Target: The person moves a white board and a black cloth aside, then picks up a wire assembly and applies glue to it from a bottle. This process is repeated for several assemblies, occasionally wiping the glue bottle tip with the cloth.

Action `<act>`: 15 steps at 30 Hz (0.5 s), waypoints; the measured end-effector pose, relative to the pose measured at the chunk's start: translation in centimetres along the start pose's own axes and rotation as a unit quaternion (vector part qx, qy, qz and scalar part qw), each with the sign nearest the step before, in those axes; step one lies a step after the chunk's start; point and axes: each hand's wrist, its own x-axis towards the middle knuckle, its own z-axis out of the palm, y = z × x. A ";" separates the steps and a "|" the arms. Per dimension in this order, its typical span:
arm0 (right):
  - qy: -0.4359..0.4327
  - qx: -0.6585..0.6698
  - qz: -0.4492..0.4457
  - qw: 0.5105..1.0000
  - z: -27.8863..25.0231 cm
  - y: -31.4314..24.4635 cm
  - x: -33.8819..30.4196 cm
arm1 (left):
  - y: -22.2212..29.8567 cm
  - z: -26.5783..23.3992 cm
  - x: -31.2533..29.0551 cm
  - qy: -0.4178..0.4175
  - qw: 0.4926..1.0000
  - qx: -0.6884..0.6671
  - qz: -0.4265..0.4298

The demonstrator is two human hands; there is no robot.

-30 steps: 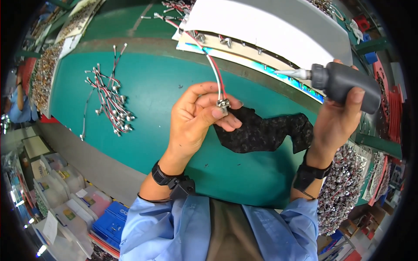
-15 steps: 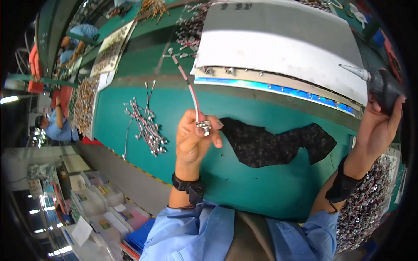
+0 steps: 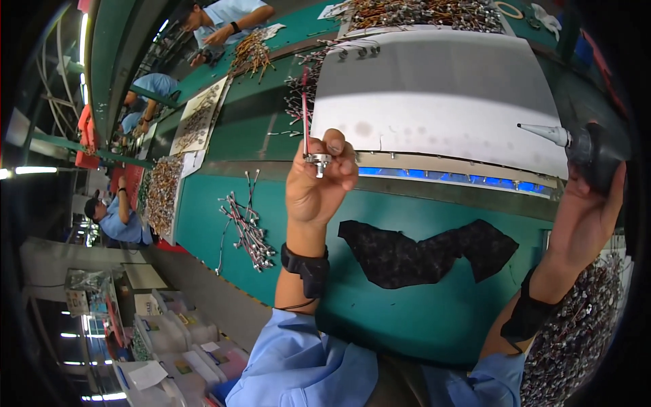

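Note:
My left hand is raised over the near edge of the white board. Its fingers pinch a small silvery metal component, shaped like a potentiometer, with red and white wires standing up from it. On the right, my right hand grips a dark squeeze bottle with a pale conical nozzle pointing left. Below, a black cloth lies crumpled on the green mat. A loose bundle of similar wired components sits left of my left wrist.
A big heap of small wired parts fills the lower right. More wired parts lie beyond the board. Clear plastic bins stand at lower left. Co-workers in blue work at the far left benches.
My left hand has lifted the wired component farther away, up to the board's edge. The view has tilted and shifted. My right hand still holds the bottle in about the same place.

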 end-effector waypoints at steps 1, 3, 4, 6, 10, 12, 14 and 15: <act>-0.002 0.001 0.004 1.000 -0.1 0.1 0.0 | -0.2 -0.1 0.0 -0.030 0.999 -0.009 -0.007; -0.006 0.001 0.009 1.000 0.0 0.2 0.1 | -0.6 0.0 -0.1 -0.025 1.000 -0.008 -0.007; -0.008 0.001 0.012 1.000 0.4 0.1 0.0 | -0.7 0.0 -0.1 -0.023 1.000 -0.010 -0.011; -0.010 0.003 0.015 1.000 1.1 0.0 0.0 | -0.9 0.0 -0.2 -0.019 1.000 -0.010 -0.013; 0.080 -0.058 0.022 0.995 3.5 -0.3 -0.6 | -1.2 -0.2 -0.3 -0.015 1.000 -0.009 -0.013; -0.001 -0.005 0.030 1.000 2.3 -0.1 -0.4 | -1.6 -0.4 -0.4 -0.004 0.999 -0.032 0.002; -0.083 0.043 0.034 0.995 0.7 -0.1 -0.1 | -2.0 -0.2 -0.3 -0.002 0.999 -0.049 0.008; -0.125 0.069 0.040 0.989 -0.1 0.2 -0.1 | -2.0 -0.1 -0.4 0.012 1.000 -0.022 0.008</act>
